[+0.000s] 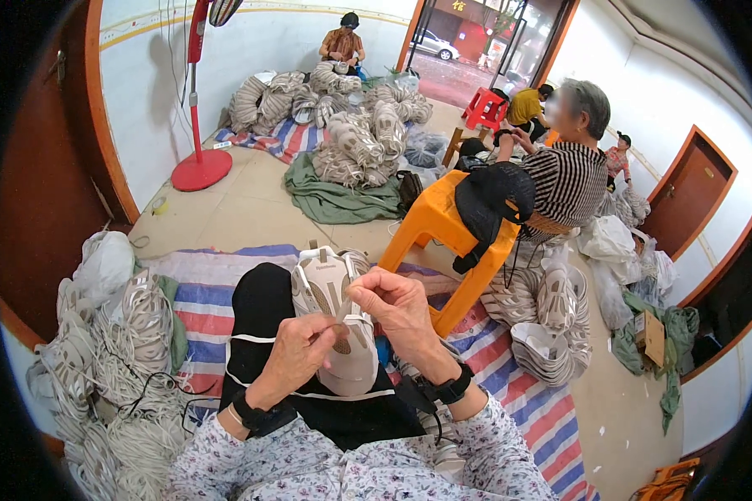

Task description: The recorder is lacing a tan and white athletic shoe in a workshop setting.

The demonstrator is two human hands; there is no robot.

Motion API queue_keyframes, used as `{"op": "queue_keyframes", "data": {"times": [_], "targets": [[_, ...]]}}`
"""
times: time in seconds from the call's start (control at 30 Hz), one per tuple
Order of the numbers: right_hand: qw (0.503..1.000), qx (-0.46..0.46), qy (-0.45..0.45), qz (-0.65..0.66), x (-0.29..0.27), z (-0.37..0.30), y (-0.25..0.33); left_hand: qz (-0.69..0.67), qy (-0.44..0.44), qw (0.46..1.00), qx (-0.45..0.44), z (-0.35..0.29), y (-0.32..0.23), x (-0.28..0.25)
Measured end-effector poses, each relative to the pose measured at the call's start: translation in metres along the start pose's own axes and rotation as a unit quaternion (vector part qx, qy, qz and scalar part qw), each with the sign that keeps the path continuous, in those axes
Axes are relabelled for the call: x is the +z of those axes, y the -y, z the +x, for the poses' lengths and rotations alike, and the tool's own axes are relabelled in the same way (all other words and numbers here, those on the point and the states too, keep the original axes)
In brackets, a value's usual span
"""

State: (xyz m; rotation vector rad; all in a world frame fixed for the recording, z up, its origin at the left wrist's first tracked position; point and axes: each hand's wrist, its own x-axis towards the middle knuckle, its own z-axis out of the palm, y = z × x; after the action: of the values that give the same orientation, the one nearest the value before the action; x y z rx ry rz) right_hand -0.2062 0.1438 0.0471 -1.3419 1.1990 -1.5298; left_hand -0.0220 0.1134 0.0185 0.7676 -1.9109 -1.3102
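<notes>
On my lap lies a beige and white shoe upper (348,374), its toe toward me, resting on black cloth (263,305). Over its middle, my left hand (297,351) and my right hand (397,313) are close together with fingers pinched. A short pale stretch of shoelace (342,310) shows between their fingertips. The left thumb and forefinger close on its lower part, and the right fingers grip it higher up. My hands cover part of the shoe's lacing area. Both wrists wear dark bands.
Bundled shoe uppers (146,321) and a heap of loose laces (146,447) lie at left. A yellow stool (443,217) bearing a black cap (505,190) stands ahead right, near a seated person (564,171). More uppers (551,326) lie on the striped sheet (530,409). A red fan (202,170) stands behind.
</notes>
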Motion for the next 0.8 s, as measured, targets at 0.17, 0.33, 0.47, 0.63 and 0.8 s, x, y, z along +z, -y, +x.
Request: {"op": "queue_keyframes", "data": {"times": [0.17,0.33,0.47,0.63,0.8], "targets": [[0.994,0.086,0.034,0.056,0.000,-0.005,0.001,0.027,-0.055,0.998,-0.001,-0.004,0.000,-0.017],[0.990,0.125,0.060,-0.028,-0.050,-0.009,-0.045,-0.013,-0.124,0.992,0.006,0.001,-0.059,-0.071],[0.987,0.114,0.083,-0.076,-0.055,-0.028,-0.047,-0.120,-0.179,0.973,0.085,0.005,-0.070,-0.137],[0.981,0.108,0.089,-0.137,-0.064,-0.055,-0.060,-0.055,-0.288,0.950,0.108,-0.006,-0.094,-0.227],[0.985,0.091,0.086,-0.122,-0.058,-0.082,-0.057,-0.051,-0.142,0.978,0.146,-0.050,-0.149,-0.338]]}}
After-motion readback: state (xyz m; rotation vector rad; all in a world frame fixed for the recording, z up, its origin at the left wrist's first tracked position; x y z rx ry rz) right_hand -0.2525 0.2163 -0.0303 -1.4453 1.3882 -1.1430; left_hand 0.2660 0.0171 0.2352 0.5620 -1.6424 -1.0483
